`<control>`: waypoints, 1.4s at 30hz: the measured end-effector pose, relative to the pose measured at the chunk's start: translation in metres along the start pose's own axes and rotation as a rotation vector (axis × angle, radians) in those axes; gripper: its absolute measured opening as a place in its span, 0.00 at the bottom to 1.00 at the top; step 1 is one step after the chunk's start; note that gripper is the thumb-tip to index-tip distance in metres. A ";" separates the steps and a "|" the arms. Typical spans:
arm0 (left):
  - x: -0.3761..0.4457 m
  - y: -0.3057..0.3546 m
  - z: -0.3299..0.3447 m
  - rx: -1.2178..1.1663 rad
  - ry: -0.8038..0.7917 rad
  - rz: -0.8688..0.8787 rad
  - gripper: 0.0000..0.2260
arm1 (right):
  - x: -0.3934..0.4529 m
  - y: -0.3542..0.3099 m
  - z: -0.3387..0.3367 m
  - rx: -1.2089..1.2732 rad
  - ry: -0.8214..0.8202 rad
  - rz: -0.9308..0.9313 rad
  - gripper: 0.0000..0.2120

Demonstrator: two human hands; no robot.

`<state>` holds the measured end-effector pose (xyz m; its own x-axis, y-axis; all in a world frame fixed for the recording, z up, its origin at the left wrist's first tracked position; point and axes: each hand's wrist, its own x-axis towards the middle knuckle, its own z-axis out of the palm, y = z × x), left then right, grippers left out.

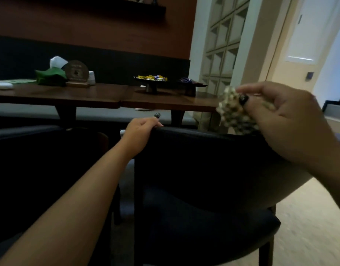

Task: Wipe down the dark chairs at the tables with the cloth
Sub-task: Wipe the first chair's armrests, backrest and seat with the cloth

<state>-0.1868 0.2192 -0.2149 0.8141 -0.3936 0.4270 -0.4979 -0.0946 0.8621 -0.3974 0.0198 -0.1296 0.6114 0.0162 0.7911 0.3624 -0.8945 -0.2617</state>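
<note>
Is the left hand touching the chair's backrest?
Touching. The head view shows the left hand with fingers curled over the top edge of the dark chair backrest, no gap visible.

We see a dark chair [199, 169], upright at the table, and a bunched pale knobbly cloth [233, 112] at its backrest's top edge.

A dim dining corner, as we see it across two wooden tables.

We look at a reddish-brown wall [100, 31] in the upper left with a dark shelf [126, 6] near the top edge and a black padded band [115, 60] below it. Two wooden tables [84, 95] stand edge to edge across the middle. At upper right we find a pale lattice screen [223, 39] and a bright cream wall [276, 54]; light wood flooring [309, 217] fills the lower right.
</note>
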 end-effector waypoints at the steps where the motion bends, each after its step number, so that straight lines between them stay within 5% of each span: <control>1: 0.002 -0.003 -0.001 -0.010 0.006 0.021 0.15 | -0.008 -0.013 0.010 -0.012 0.090 -0.093 0.11; 6: 0.016 -0.031 -0.007 -0.005 0.071 -0.116 0.23 | -0.033 -0.044 0.086 -0.274 0.126 -0.584 0.15; 10: 0.017 -0.068 -0.011 -0.035 0.021 -0.143 0.08 | -0.029 -0.024 0.128 -0.817 0.003 -0.774 0.15; 18: 0.018 -0.090 0.001 -0.119 0.072 0.009 0.12 | -0.031 -0.008 0.170 -1.011 -0.036 -0.790 0.15; 23: 0.022 -0.083 -0.001 -0.461 0.057 -0.236 0.23 | -0.051 -0.003 0.207 -1.075 -0.252 -0.896 0.14; 27: 0.022 -0.084 -0.004 -0.597 0.019 -0.215 0.30 | -0.046 -0.013 0.213 -1.133 -0.444 -0.884 0.13; 32: 0.023 -0.086 -0.004 -0.667 -0.012 -0.205 0.29 | 0.009 -0.043 0.203 -1.234 -0.256 -0.598 0.21; 38: 0.021 -0.081 -0.005 -0.703 0.004 -0.249 0.29 | -0.027 -0.036 0.235 -1.373 -0.643 -0.642 0.16; 42: 0.018 -0.078 -0.004 -0.723 0.008 -0.278 0.30 | -0.018 -0.033 0.239 -1.120 -0.740 -0.579 0.14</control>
<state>-0.1324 0.2230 -0.2739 0.8842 -0.4356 0.1685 0.0417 0.4330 0.9004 -0.2522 0.1563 -0.2677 0.9131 0.3988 0.0843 0.1646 -0.5500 0.8188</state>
